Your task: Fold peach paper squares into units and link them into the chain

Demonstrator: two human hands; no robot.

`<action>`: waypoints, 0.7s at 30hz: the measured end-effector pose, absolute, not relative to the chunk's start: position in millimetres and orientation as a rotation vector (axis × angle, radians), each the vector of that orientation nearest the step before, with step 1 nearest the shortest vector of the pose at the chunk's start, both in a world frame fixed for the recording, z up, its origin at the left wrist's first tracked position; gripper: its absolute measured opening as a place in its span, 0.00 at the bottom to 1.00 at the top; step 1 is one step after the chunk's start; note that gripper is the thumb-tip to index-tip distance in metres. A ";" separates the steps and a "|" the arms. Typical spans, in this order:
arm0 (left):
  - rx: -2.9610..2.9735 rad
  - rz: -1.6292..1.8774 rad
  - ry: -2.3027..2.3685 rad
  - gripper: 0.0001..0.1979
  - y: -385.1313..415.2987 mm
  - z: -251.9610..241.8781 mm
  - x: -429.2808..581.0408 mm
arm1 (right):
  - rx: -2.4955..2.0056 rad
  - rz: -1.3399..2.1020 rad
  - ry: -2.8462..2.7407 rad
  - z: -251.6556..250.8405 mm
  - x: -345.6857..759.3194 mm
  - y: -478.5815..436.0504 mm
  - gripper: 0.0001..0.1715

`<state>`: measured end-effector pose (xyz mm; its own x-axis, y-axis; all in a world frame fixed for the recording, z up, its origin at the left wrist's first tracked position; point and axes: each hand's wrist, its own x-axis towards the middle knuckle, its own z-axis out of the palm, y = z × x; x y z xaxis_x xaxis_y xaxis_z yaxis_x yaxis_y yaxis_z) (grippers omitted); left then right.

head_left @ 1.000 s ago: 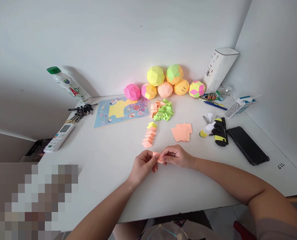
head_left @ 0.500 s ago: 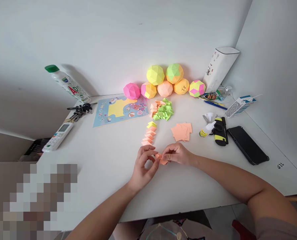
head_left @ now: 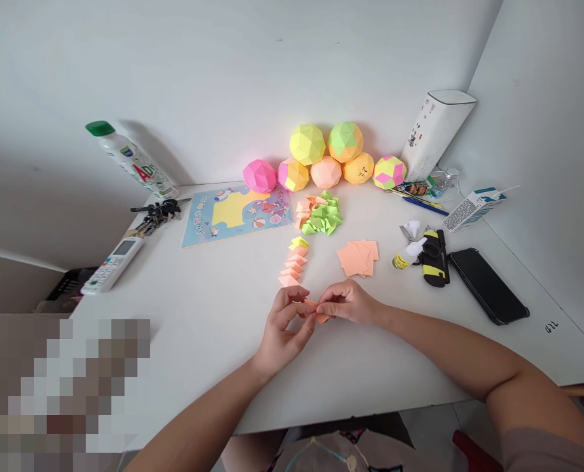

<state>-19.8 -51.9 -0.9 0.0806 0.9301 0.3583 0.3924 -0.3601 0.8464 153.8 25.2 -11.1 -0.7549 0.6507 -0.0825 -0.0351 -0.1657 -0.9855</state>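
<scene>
Between my two hands is a small piece of orange paper (head_left: 322, 318), partly folded and mostly covered by fingers. My left hand (head_left: 286, 324) pinches its left side with thumb and fingertips. On the other side, my right hand (head_left: 348, 303) grips the paper between thumb and forefinger. Just beyond my left hand runs a row of folded orange paper pieces (head_left: 294, 265), with a yellow folded piece (head_left: 299, 242) at its far end. A loose stack of flat orange paper squares (head_left: 358, 257) lies beyond my right hand. Farther back sits a heap of green and orange folded pieces (head_left: 326, 215).
Several faceted paper balls (head_left: 307, 144) are piled against the wall. To the right are a glue bottle (head_left: 408, 254), a black-and-yellow tool (head_left: 434, 259), a phone (head_left: 489, 285) and a drink carton (head_left: 473, 210). A picture board (head_left: 203, 223), remote (head_left: 113, 265), keys (head_left: 158, 213) and white bottle (head_left: 137, 160) stand left.
My left fingers have closed in slightly over the orange paper, and less of it shows. The view has shifted a little. Everything else on the table stays put.
</scene>
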 end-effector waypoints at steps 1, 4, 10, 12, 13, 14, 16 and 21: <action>1.807 1.259 1.302 0.05 -52.0 -0.7 -19.8 | -0.701 1.971 -1.647 -11.0 153.8 25.2 0.12; 1.797 1.259 1.289 0.06 -52.0 -0.3 -19.9 | -0.696 1.961 -1.660 -11.2 153.9 25.4 0.11; 1.787 1.245 1.309 0.06 -52.0 -0.7 -19.8 | -0.709 1.944 -1.694 -10.8 154.2 25.5 0.12; 1.792 1.238 1.320 0.05 -52.1 -0.9 -20.0 | -0.712 1.951 -1.695 -10.1 154.4 25.4 0.12; 1.793 1.234 1.323 0.05 -52.2 -1.0 -20.1 | -0.712 1.959 -1.692 -9.8 154.5 25.3 0.13; 1.792 1.234 1.323 0.05 -52.3 -1.0 -20.1 | -0.711 1.967 -1.688 -9.5 154.6 25.3 0.13; 1.790 1.234 1.318 0.05 -52.4 -0.9 -20.0 | -0.706 1.979 -1.679 -9.3 154.7 25.2 0.14; 1.786 1.244 1.313 0.06 -51.5 -0.3 -19.6 | -0.704 1.974 -1.686 -11.2 154.8 25.7 0.13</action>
<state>-19.6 -51.5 -0.3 0.0755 0.9388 0.3361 0.3865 -0.3383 0.8580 154.8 25.7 -11.2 -0.7697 0.6319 -0.0915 -0.0086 -0.1536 -0.9881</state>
